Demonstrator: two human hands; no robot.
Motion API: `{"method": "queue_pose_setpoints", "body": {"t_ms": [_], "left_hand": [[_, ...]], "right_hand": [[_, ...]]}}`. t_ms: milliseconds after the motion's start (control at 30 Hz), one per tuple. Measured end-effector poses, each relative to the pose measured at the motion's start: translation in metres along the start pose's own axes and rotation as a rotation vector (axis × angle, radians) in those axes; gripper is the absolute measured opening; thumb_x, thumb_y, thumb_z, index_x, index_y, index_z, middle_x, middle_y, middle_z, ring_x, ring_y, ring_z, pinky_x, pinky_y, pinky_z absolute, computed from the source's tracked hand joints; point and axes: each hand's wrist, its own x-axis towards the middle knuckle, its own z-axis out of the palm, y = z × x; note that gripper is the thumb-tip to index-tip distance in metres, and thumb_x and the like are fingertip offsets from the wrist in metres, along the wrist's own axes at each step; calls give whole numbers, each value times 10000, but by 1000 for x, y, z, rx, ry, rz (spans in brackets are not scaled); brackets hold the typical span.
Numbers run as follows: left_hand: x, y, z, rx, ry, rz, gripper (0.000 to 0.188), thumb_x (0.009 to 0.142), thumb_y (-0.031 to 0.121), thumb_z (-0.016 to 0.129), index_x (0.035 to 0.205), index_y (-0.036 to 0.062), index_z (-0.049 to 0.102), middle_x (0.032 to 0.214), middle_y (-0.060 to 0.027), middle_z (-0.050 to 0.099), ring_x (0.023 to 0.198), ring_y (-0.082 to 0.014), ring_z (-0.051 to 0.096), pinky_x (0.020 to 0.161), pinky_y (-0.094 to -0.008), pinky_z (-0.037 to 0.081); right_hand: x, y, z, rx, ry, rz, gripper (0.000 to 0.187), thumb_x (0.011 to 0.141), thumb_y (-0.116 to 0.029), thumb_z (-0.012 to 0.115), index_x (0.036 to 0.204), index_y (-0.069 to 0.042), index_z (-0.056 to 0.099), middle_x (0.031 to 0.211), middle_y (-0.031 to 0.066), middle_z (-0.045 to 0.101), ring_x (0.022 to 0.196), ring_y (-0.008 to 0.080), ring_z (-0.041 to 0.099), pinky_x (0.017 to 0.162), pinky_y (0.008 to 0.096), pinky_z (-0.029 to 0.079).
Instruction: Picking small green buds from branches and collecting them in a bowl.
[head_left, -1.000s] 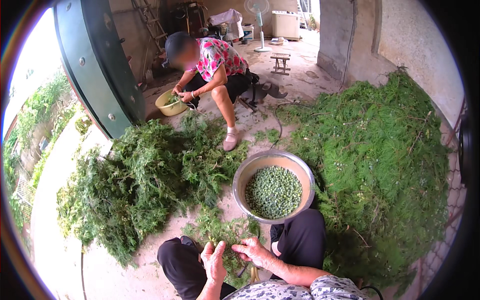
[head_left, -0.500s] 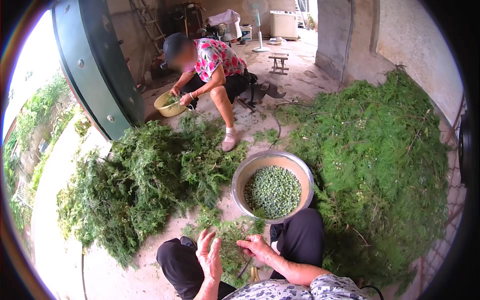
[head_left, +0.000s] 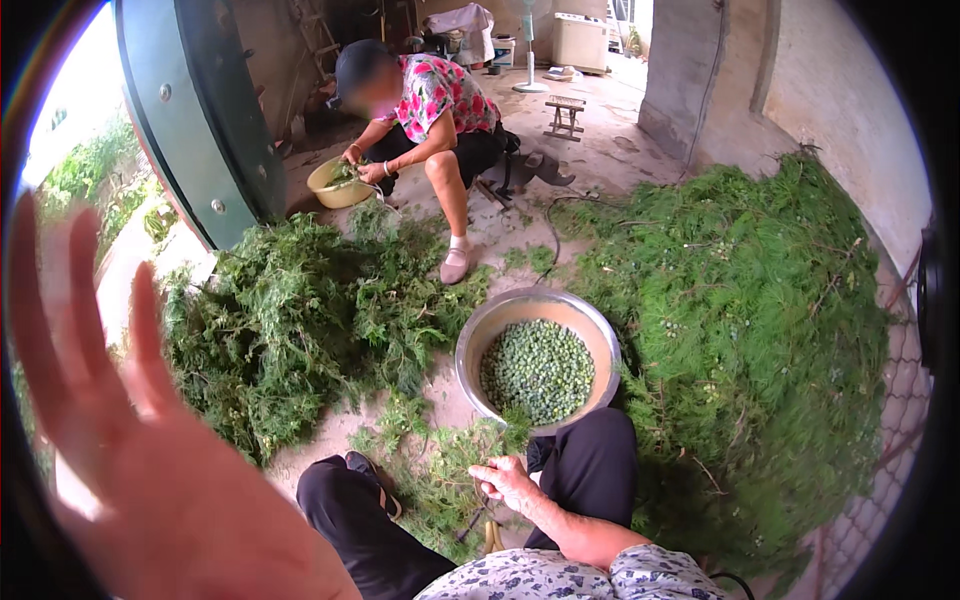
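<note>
Well left of the round, silver-rimmed metal basin (head_left: pixel 545 308) of small green berries (head_left: pixel 537 372), the person's bare left hand (head_left: pixel 170 450) is hovering, blurred, fingers spread, gripping nothing. A heap of feathery dark-green branches (head_left: pixel 270 340) is lying left of the basin; beyond the basin, leftward, a co-worker in a pink-flowered shirt (head_left: pixel 440 95) is bending over a round, pale-yellow tub (head_left: pixel 340 198). By the basin's near left rim, the bare right hand (head_left: pixel 508 482) is apparently pinching a feathery green sprig (head_left: pixel 485 440) between thumb and finger; whether sprig and rim are touching, I cannot tell. I'm thinking a firm pinch low on the stem steadies it best, with loose foliage angled away from the basin. Right of the basin, a brighter green, leafy heap (head_left: pixel 760 300) is sprawling.
</note>
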Motion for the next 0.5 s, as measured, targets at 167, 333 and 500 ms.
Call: {"method": "queue_pose_setpoints", "body": {"t_ms": [167,333,500], "left_hand": [[-13,-8,-3,-59,-5,-45,726,804,519,510,1299,7,368,1270,-273,415,1163,-375,437,964,-512,322],[-31,-11,-6,-136,-11,-106,715,806,511,510,1294,7,374,1263,-271,420,1156,-372,442,961,-507,326],[-50,-12,-17,-181,-5,-143,705,809,504,510,1289,6,379,1257,-269,425,1149,-370,447,958,-503,330]], "right_hand": [[-3,-6,3,-53,47,11,216,785,-153,674,672,-38,531,556,2,477,424,69,433,342,200,272],[-9,-9,1,-86,21,-16,223,795,-200,664,702,-28,556,557,7,487,420,65,424,346,204,271],[2,5,-2,-94,7,0,218,792,-209,667,709,-34,567,552,-1,483,432,60,430,356,206,275]]}}
